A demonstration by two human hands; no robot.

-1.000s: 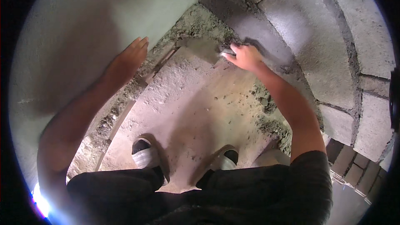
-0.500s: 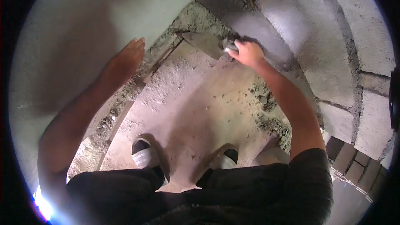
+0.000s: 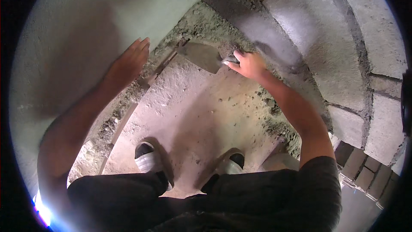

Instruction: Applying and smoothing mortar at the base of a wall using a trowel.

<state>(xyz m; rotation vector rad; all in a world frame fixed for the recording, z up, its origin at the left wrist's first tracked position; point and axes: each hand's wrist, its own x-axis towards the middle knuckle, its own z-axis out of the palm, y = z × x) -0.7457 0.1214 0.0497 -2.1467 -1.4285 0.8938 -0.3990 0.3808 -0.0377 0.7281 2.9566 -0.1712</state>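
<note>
My right hand (image 3: 249,64) is closed around the handle of a trowel (image 3: 201,56). Its flat grey blade points left, lying low over the near edge of a strip of rough mortar (image 3: 206,23) in the corner. Fingers stretched out, my left hand (image 3: 128,61) rests against the smooth plastered wall (image 3: 77,30) on the left and holds nothing. Beneath it, a narrow channel (image 3: 163,63) with crumbly edges runs along the foot of that wall. Whether the blade touches the floor slab under it I cannot tell.
On the right rises a wall of grey blocks (image 3: 317,30) with dark mortar joints. Loose mortar crumbs (image 3: 281,131) lie along its foot. My shoes (image 3: 148,160) stand on the dusty floor (image 3: 189,116). Small bricks (image 3: 365,176) show at the lower right.
My right hand has drawn the trowel a little toward me and to the left, away from the block wall. My left hand has stayed on the plastered wall.
</note>
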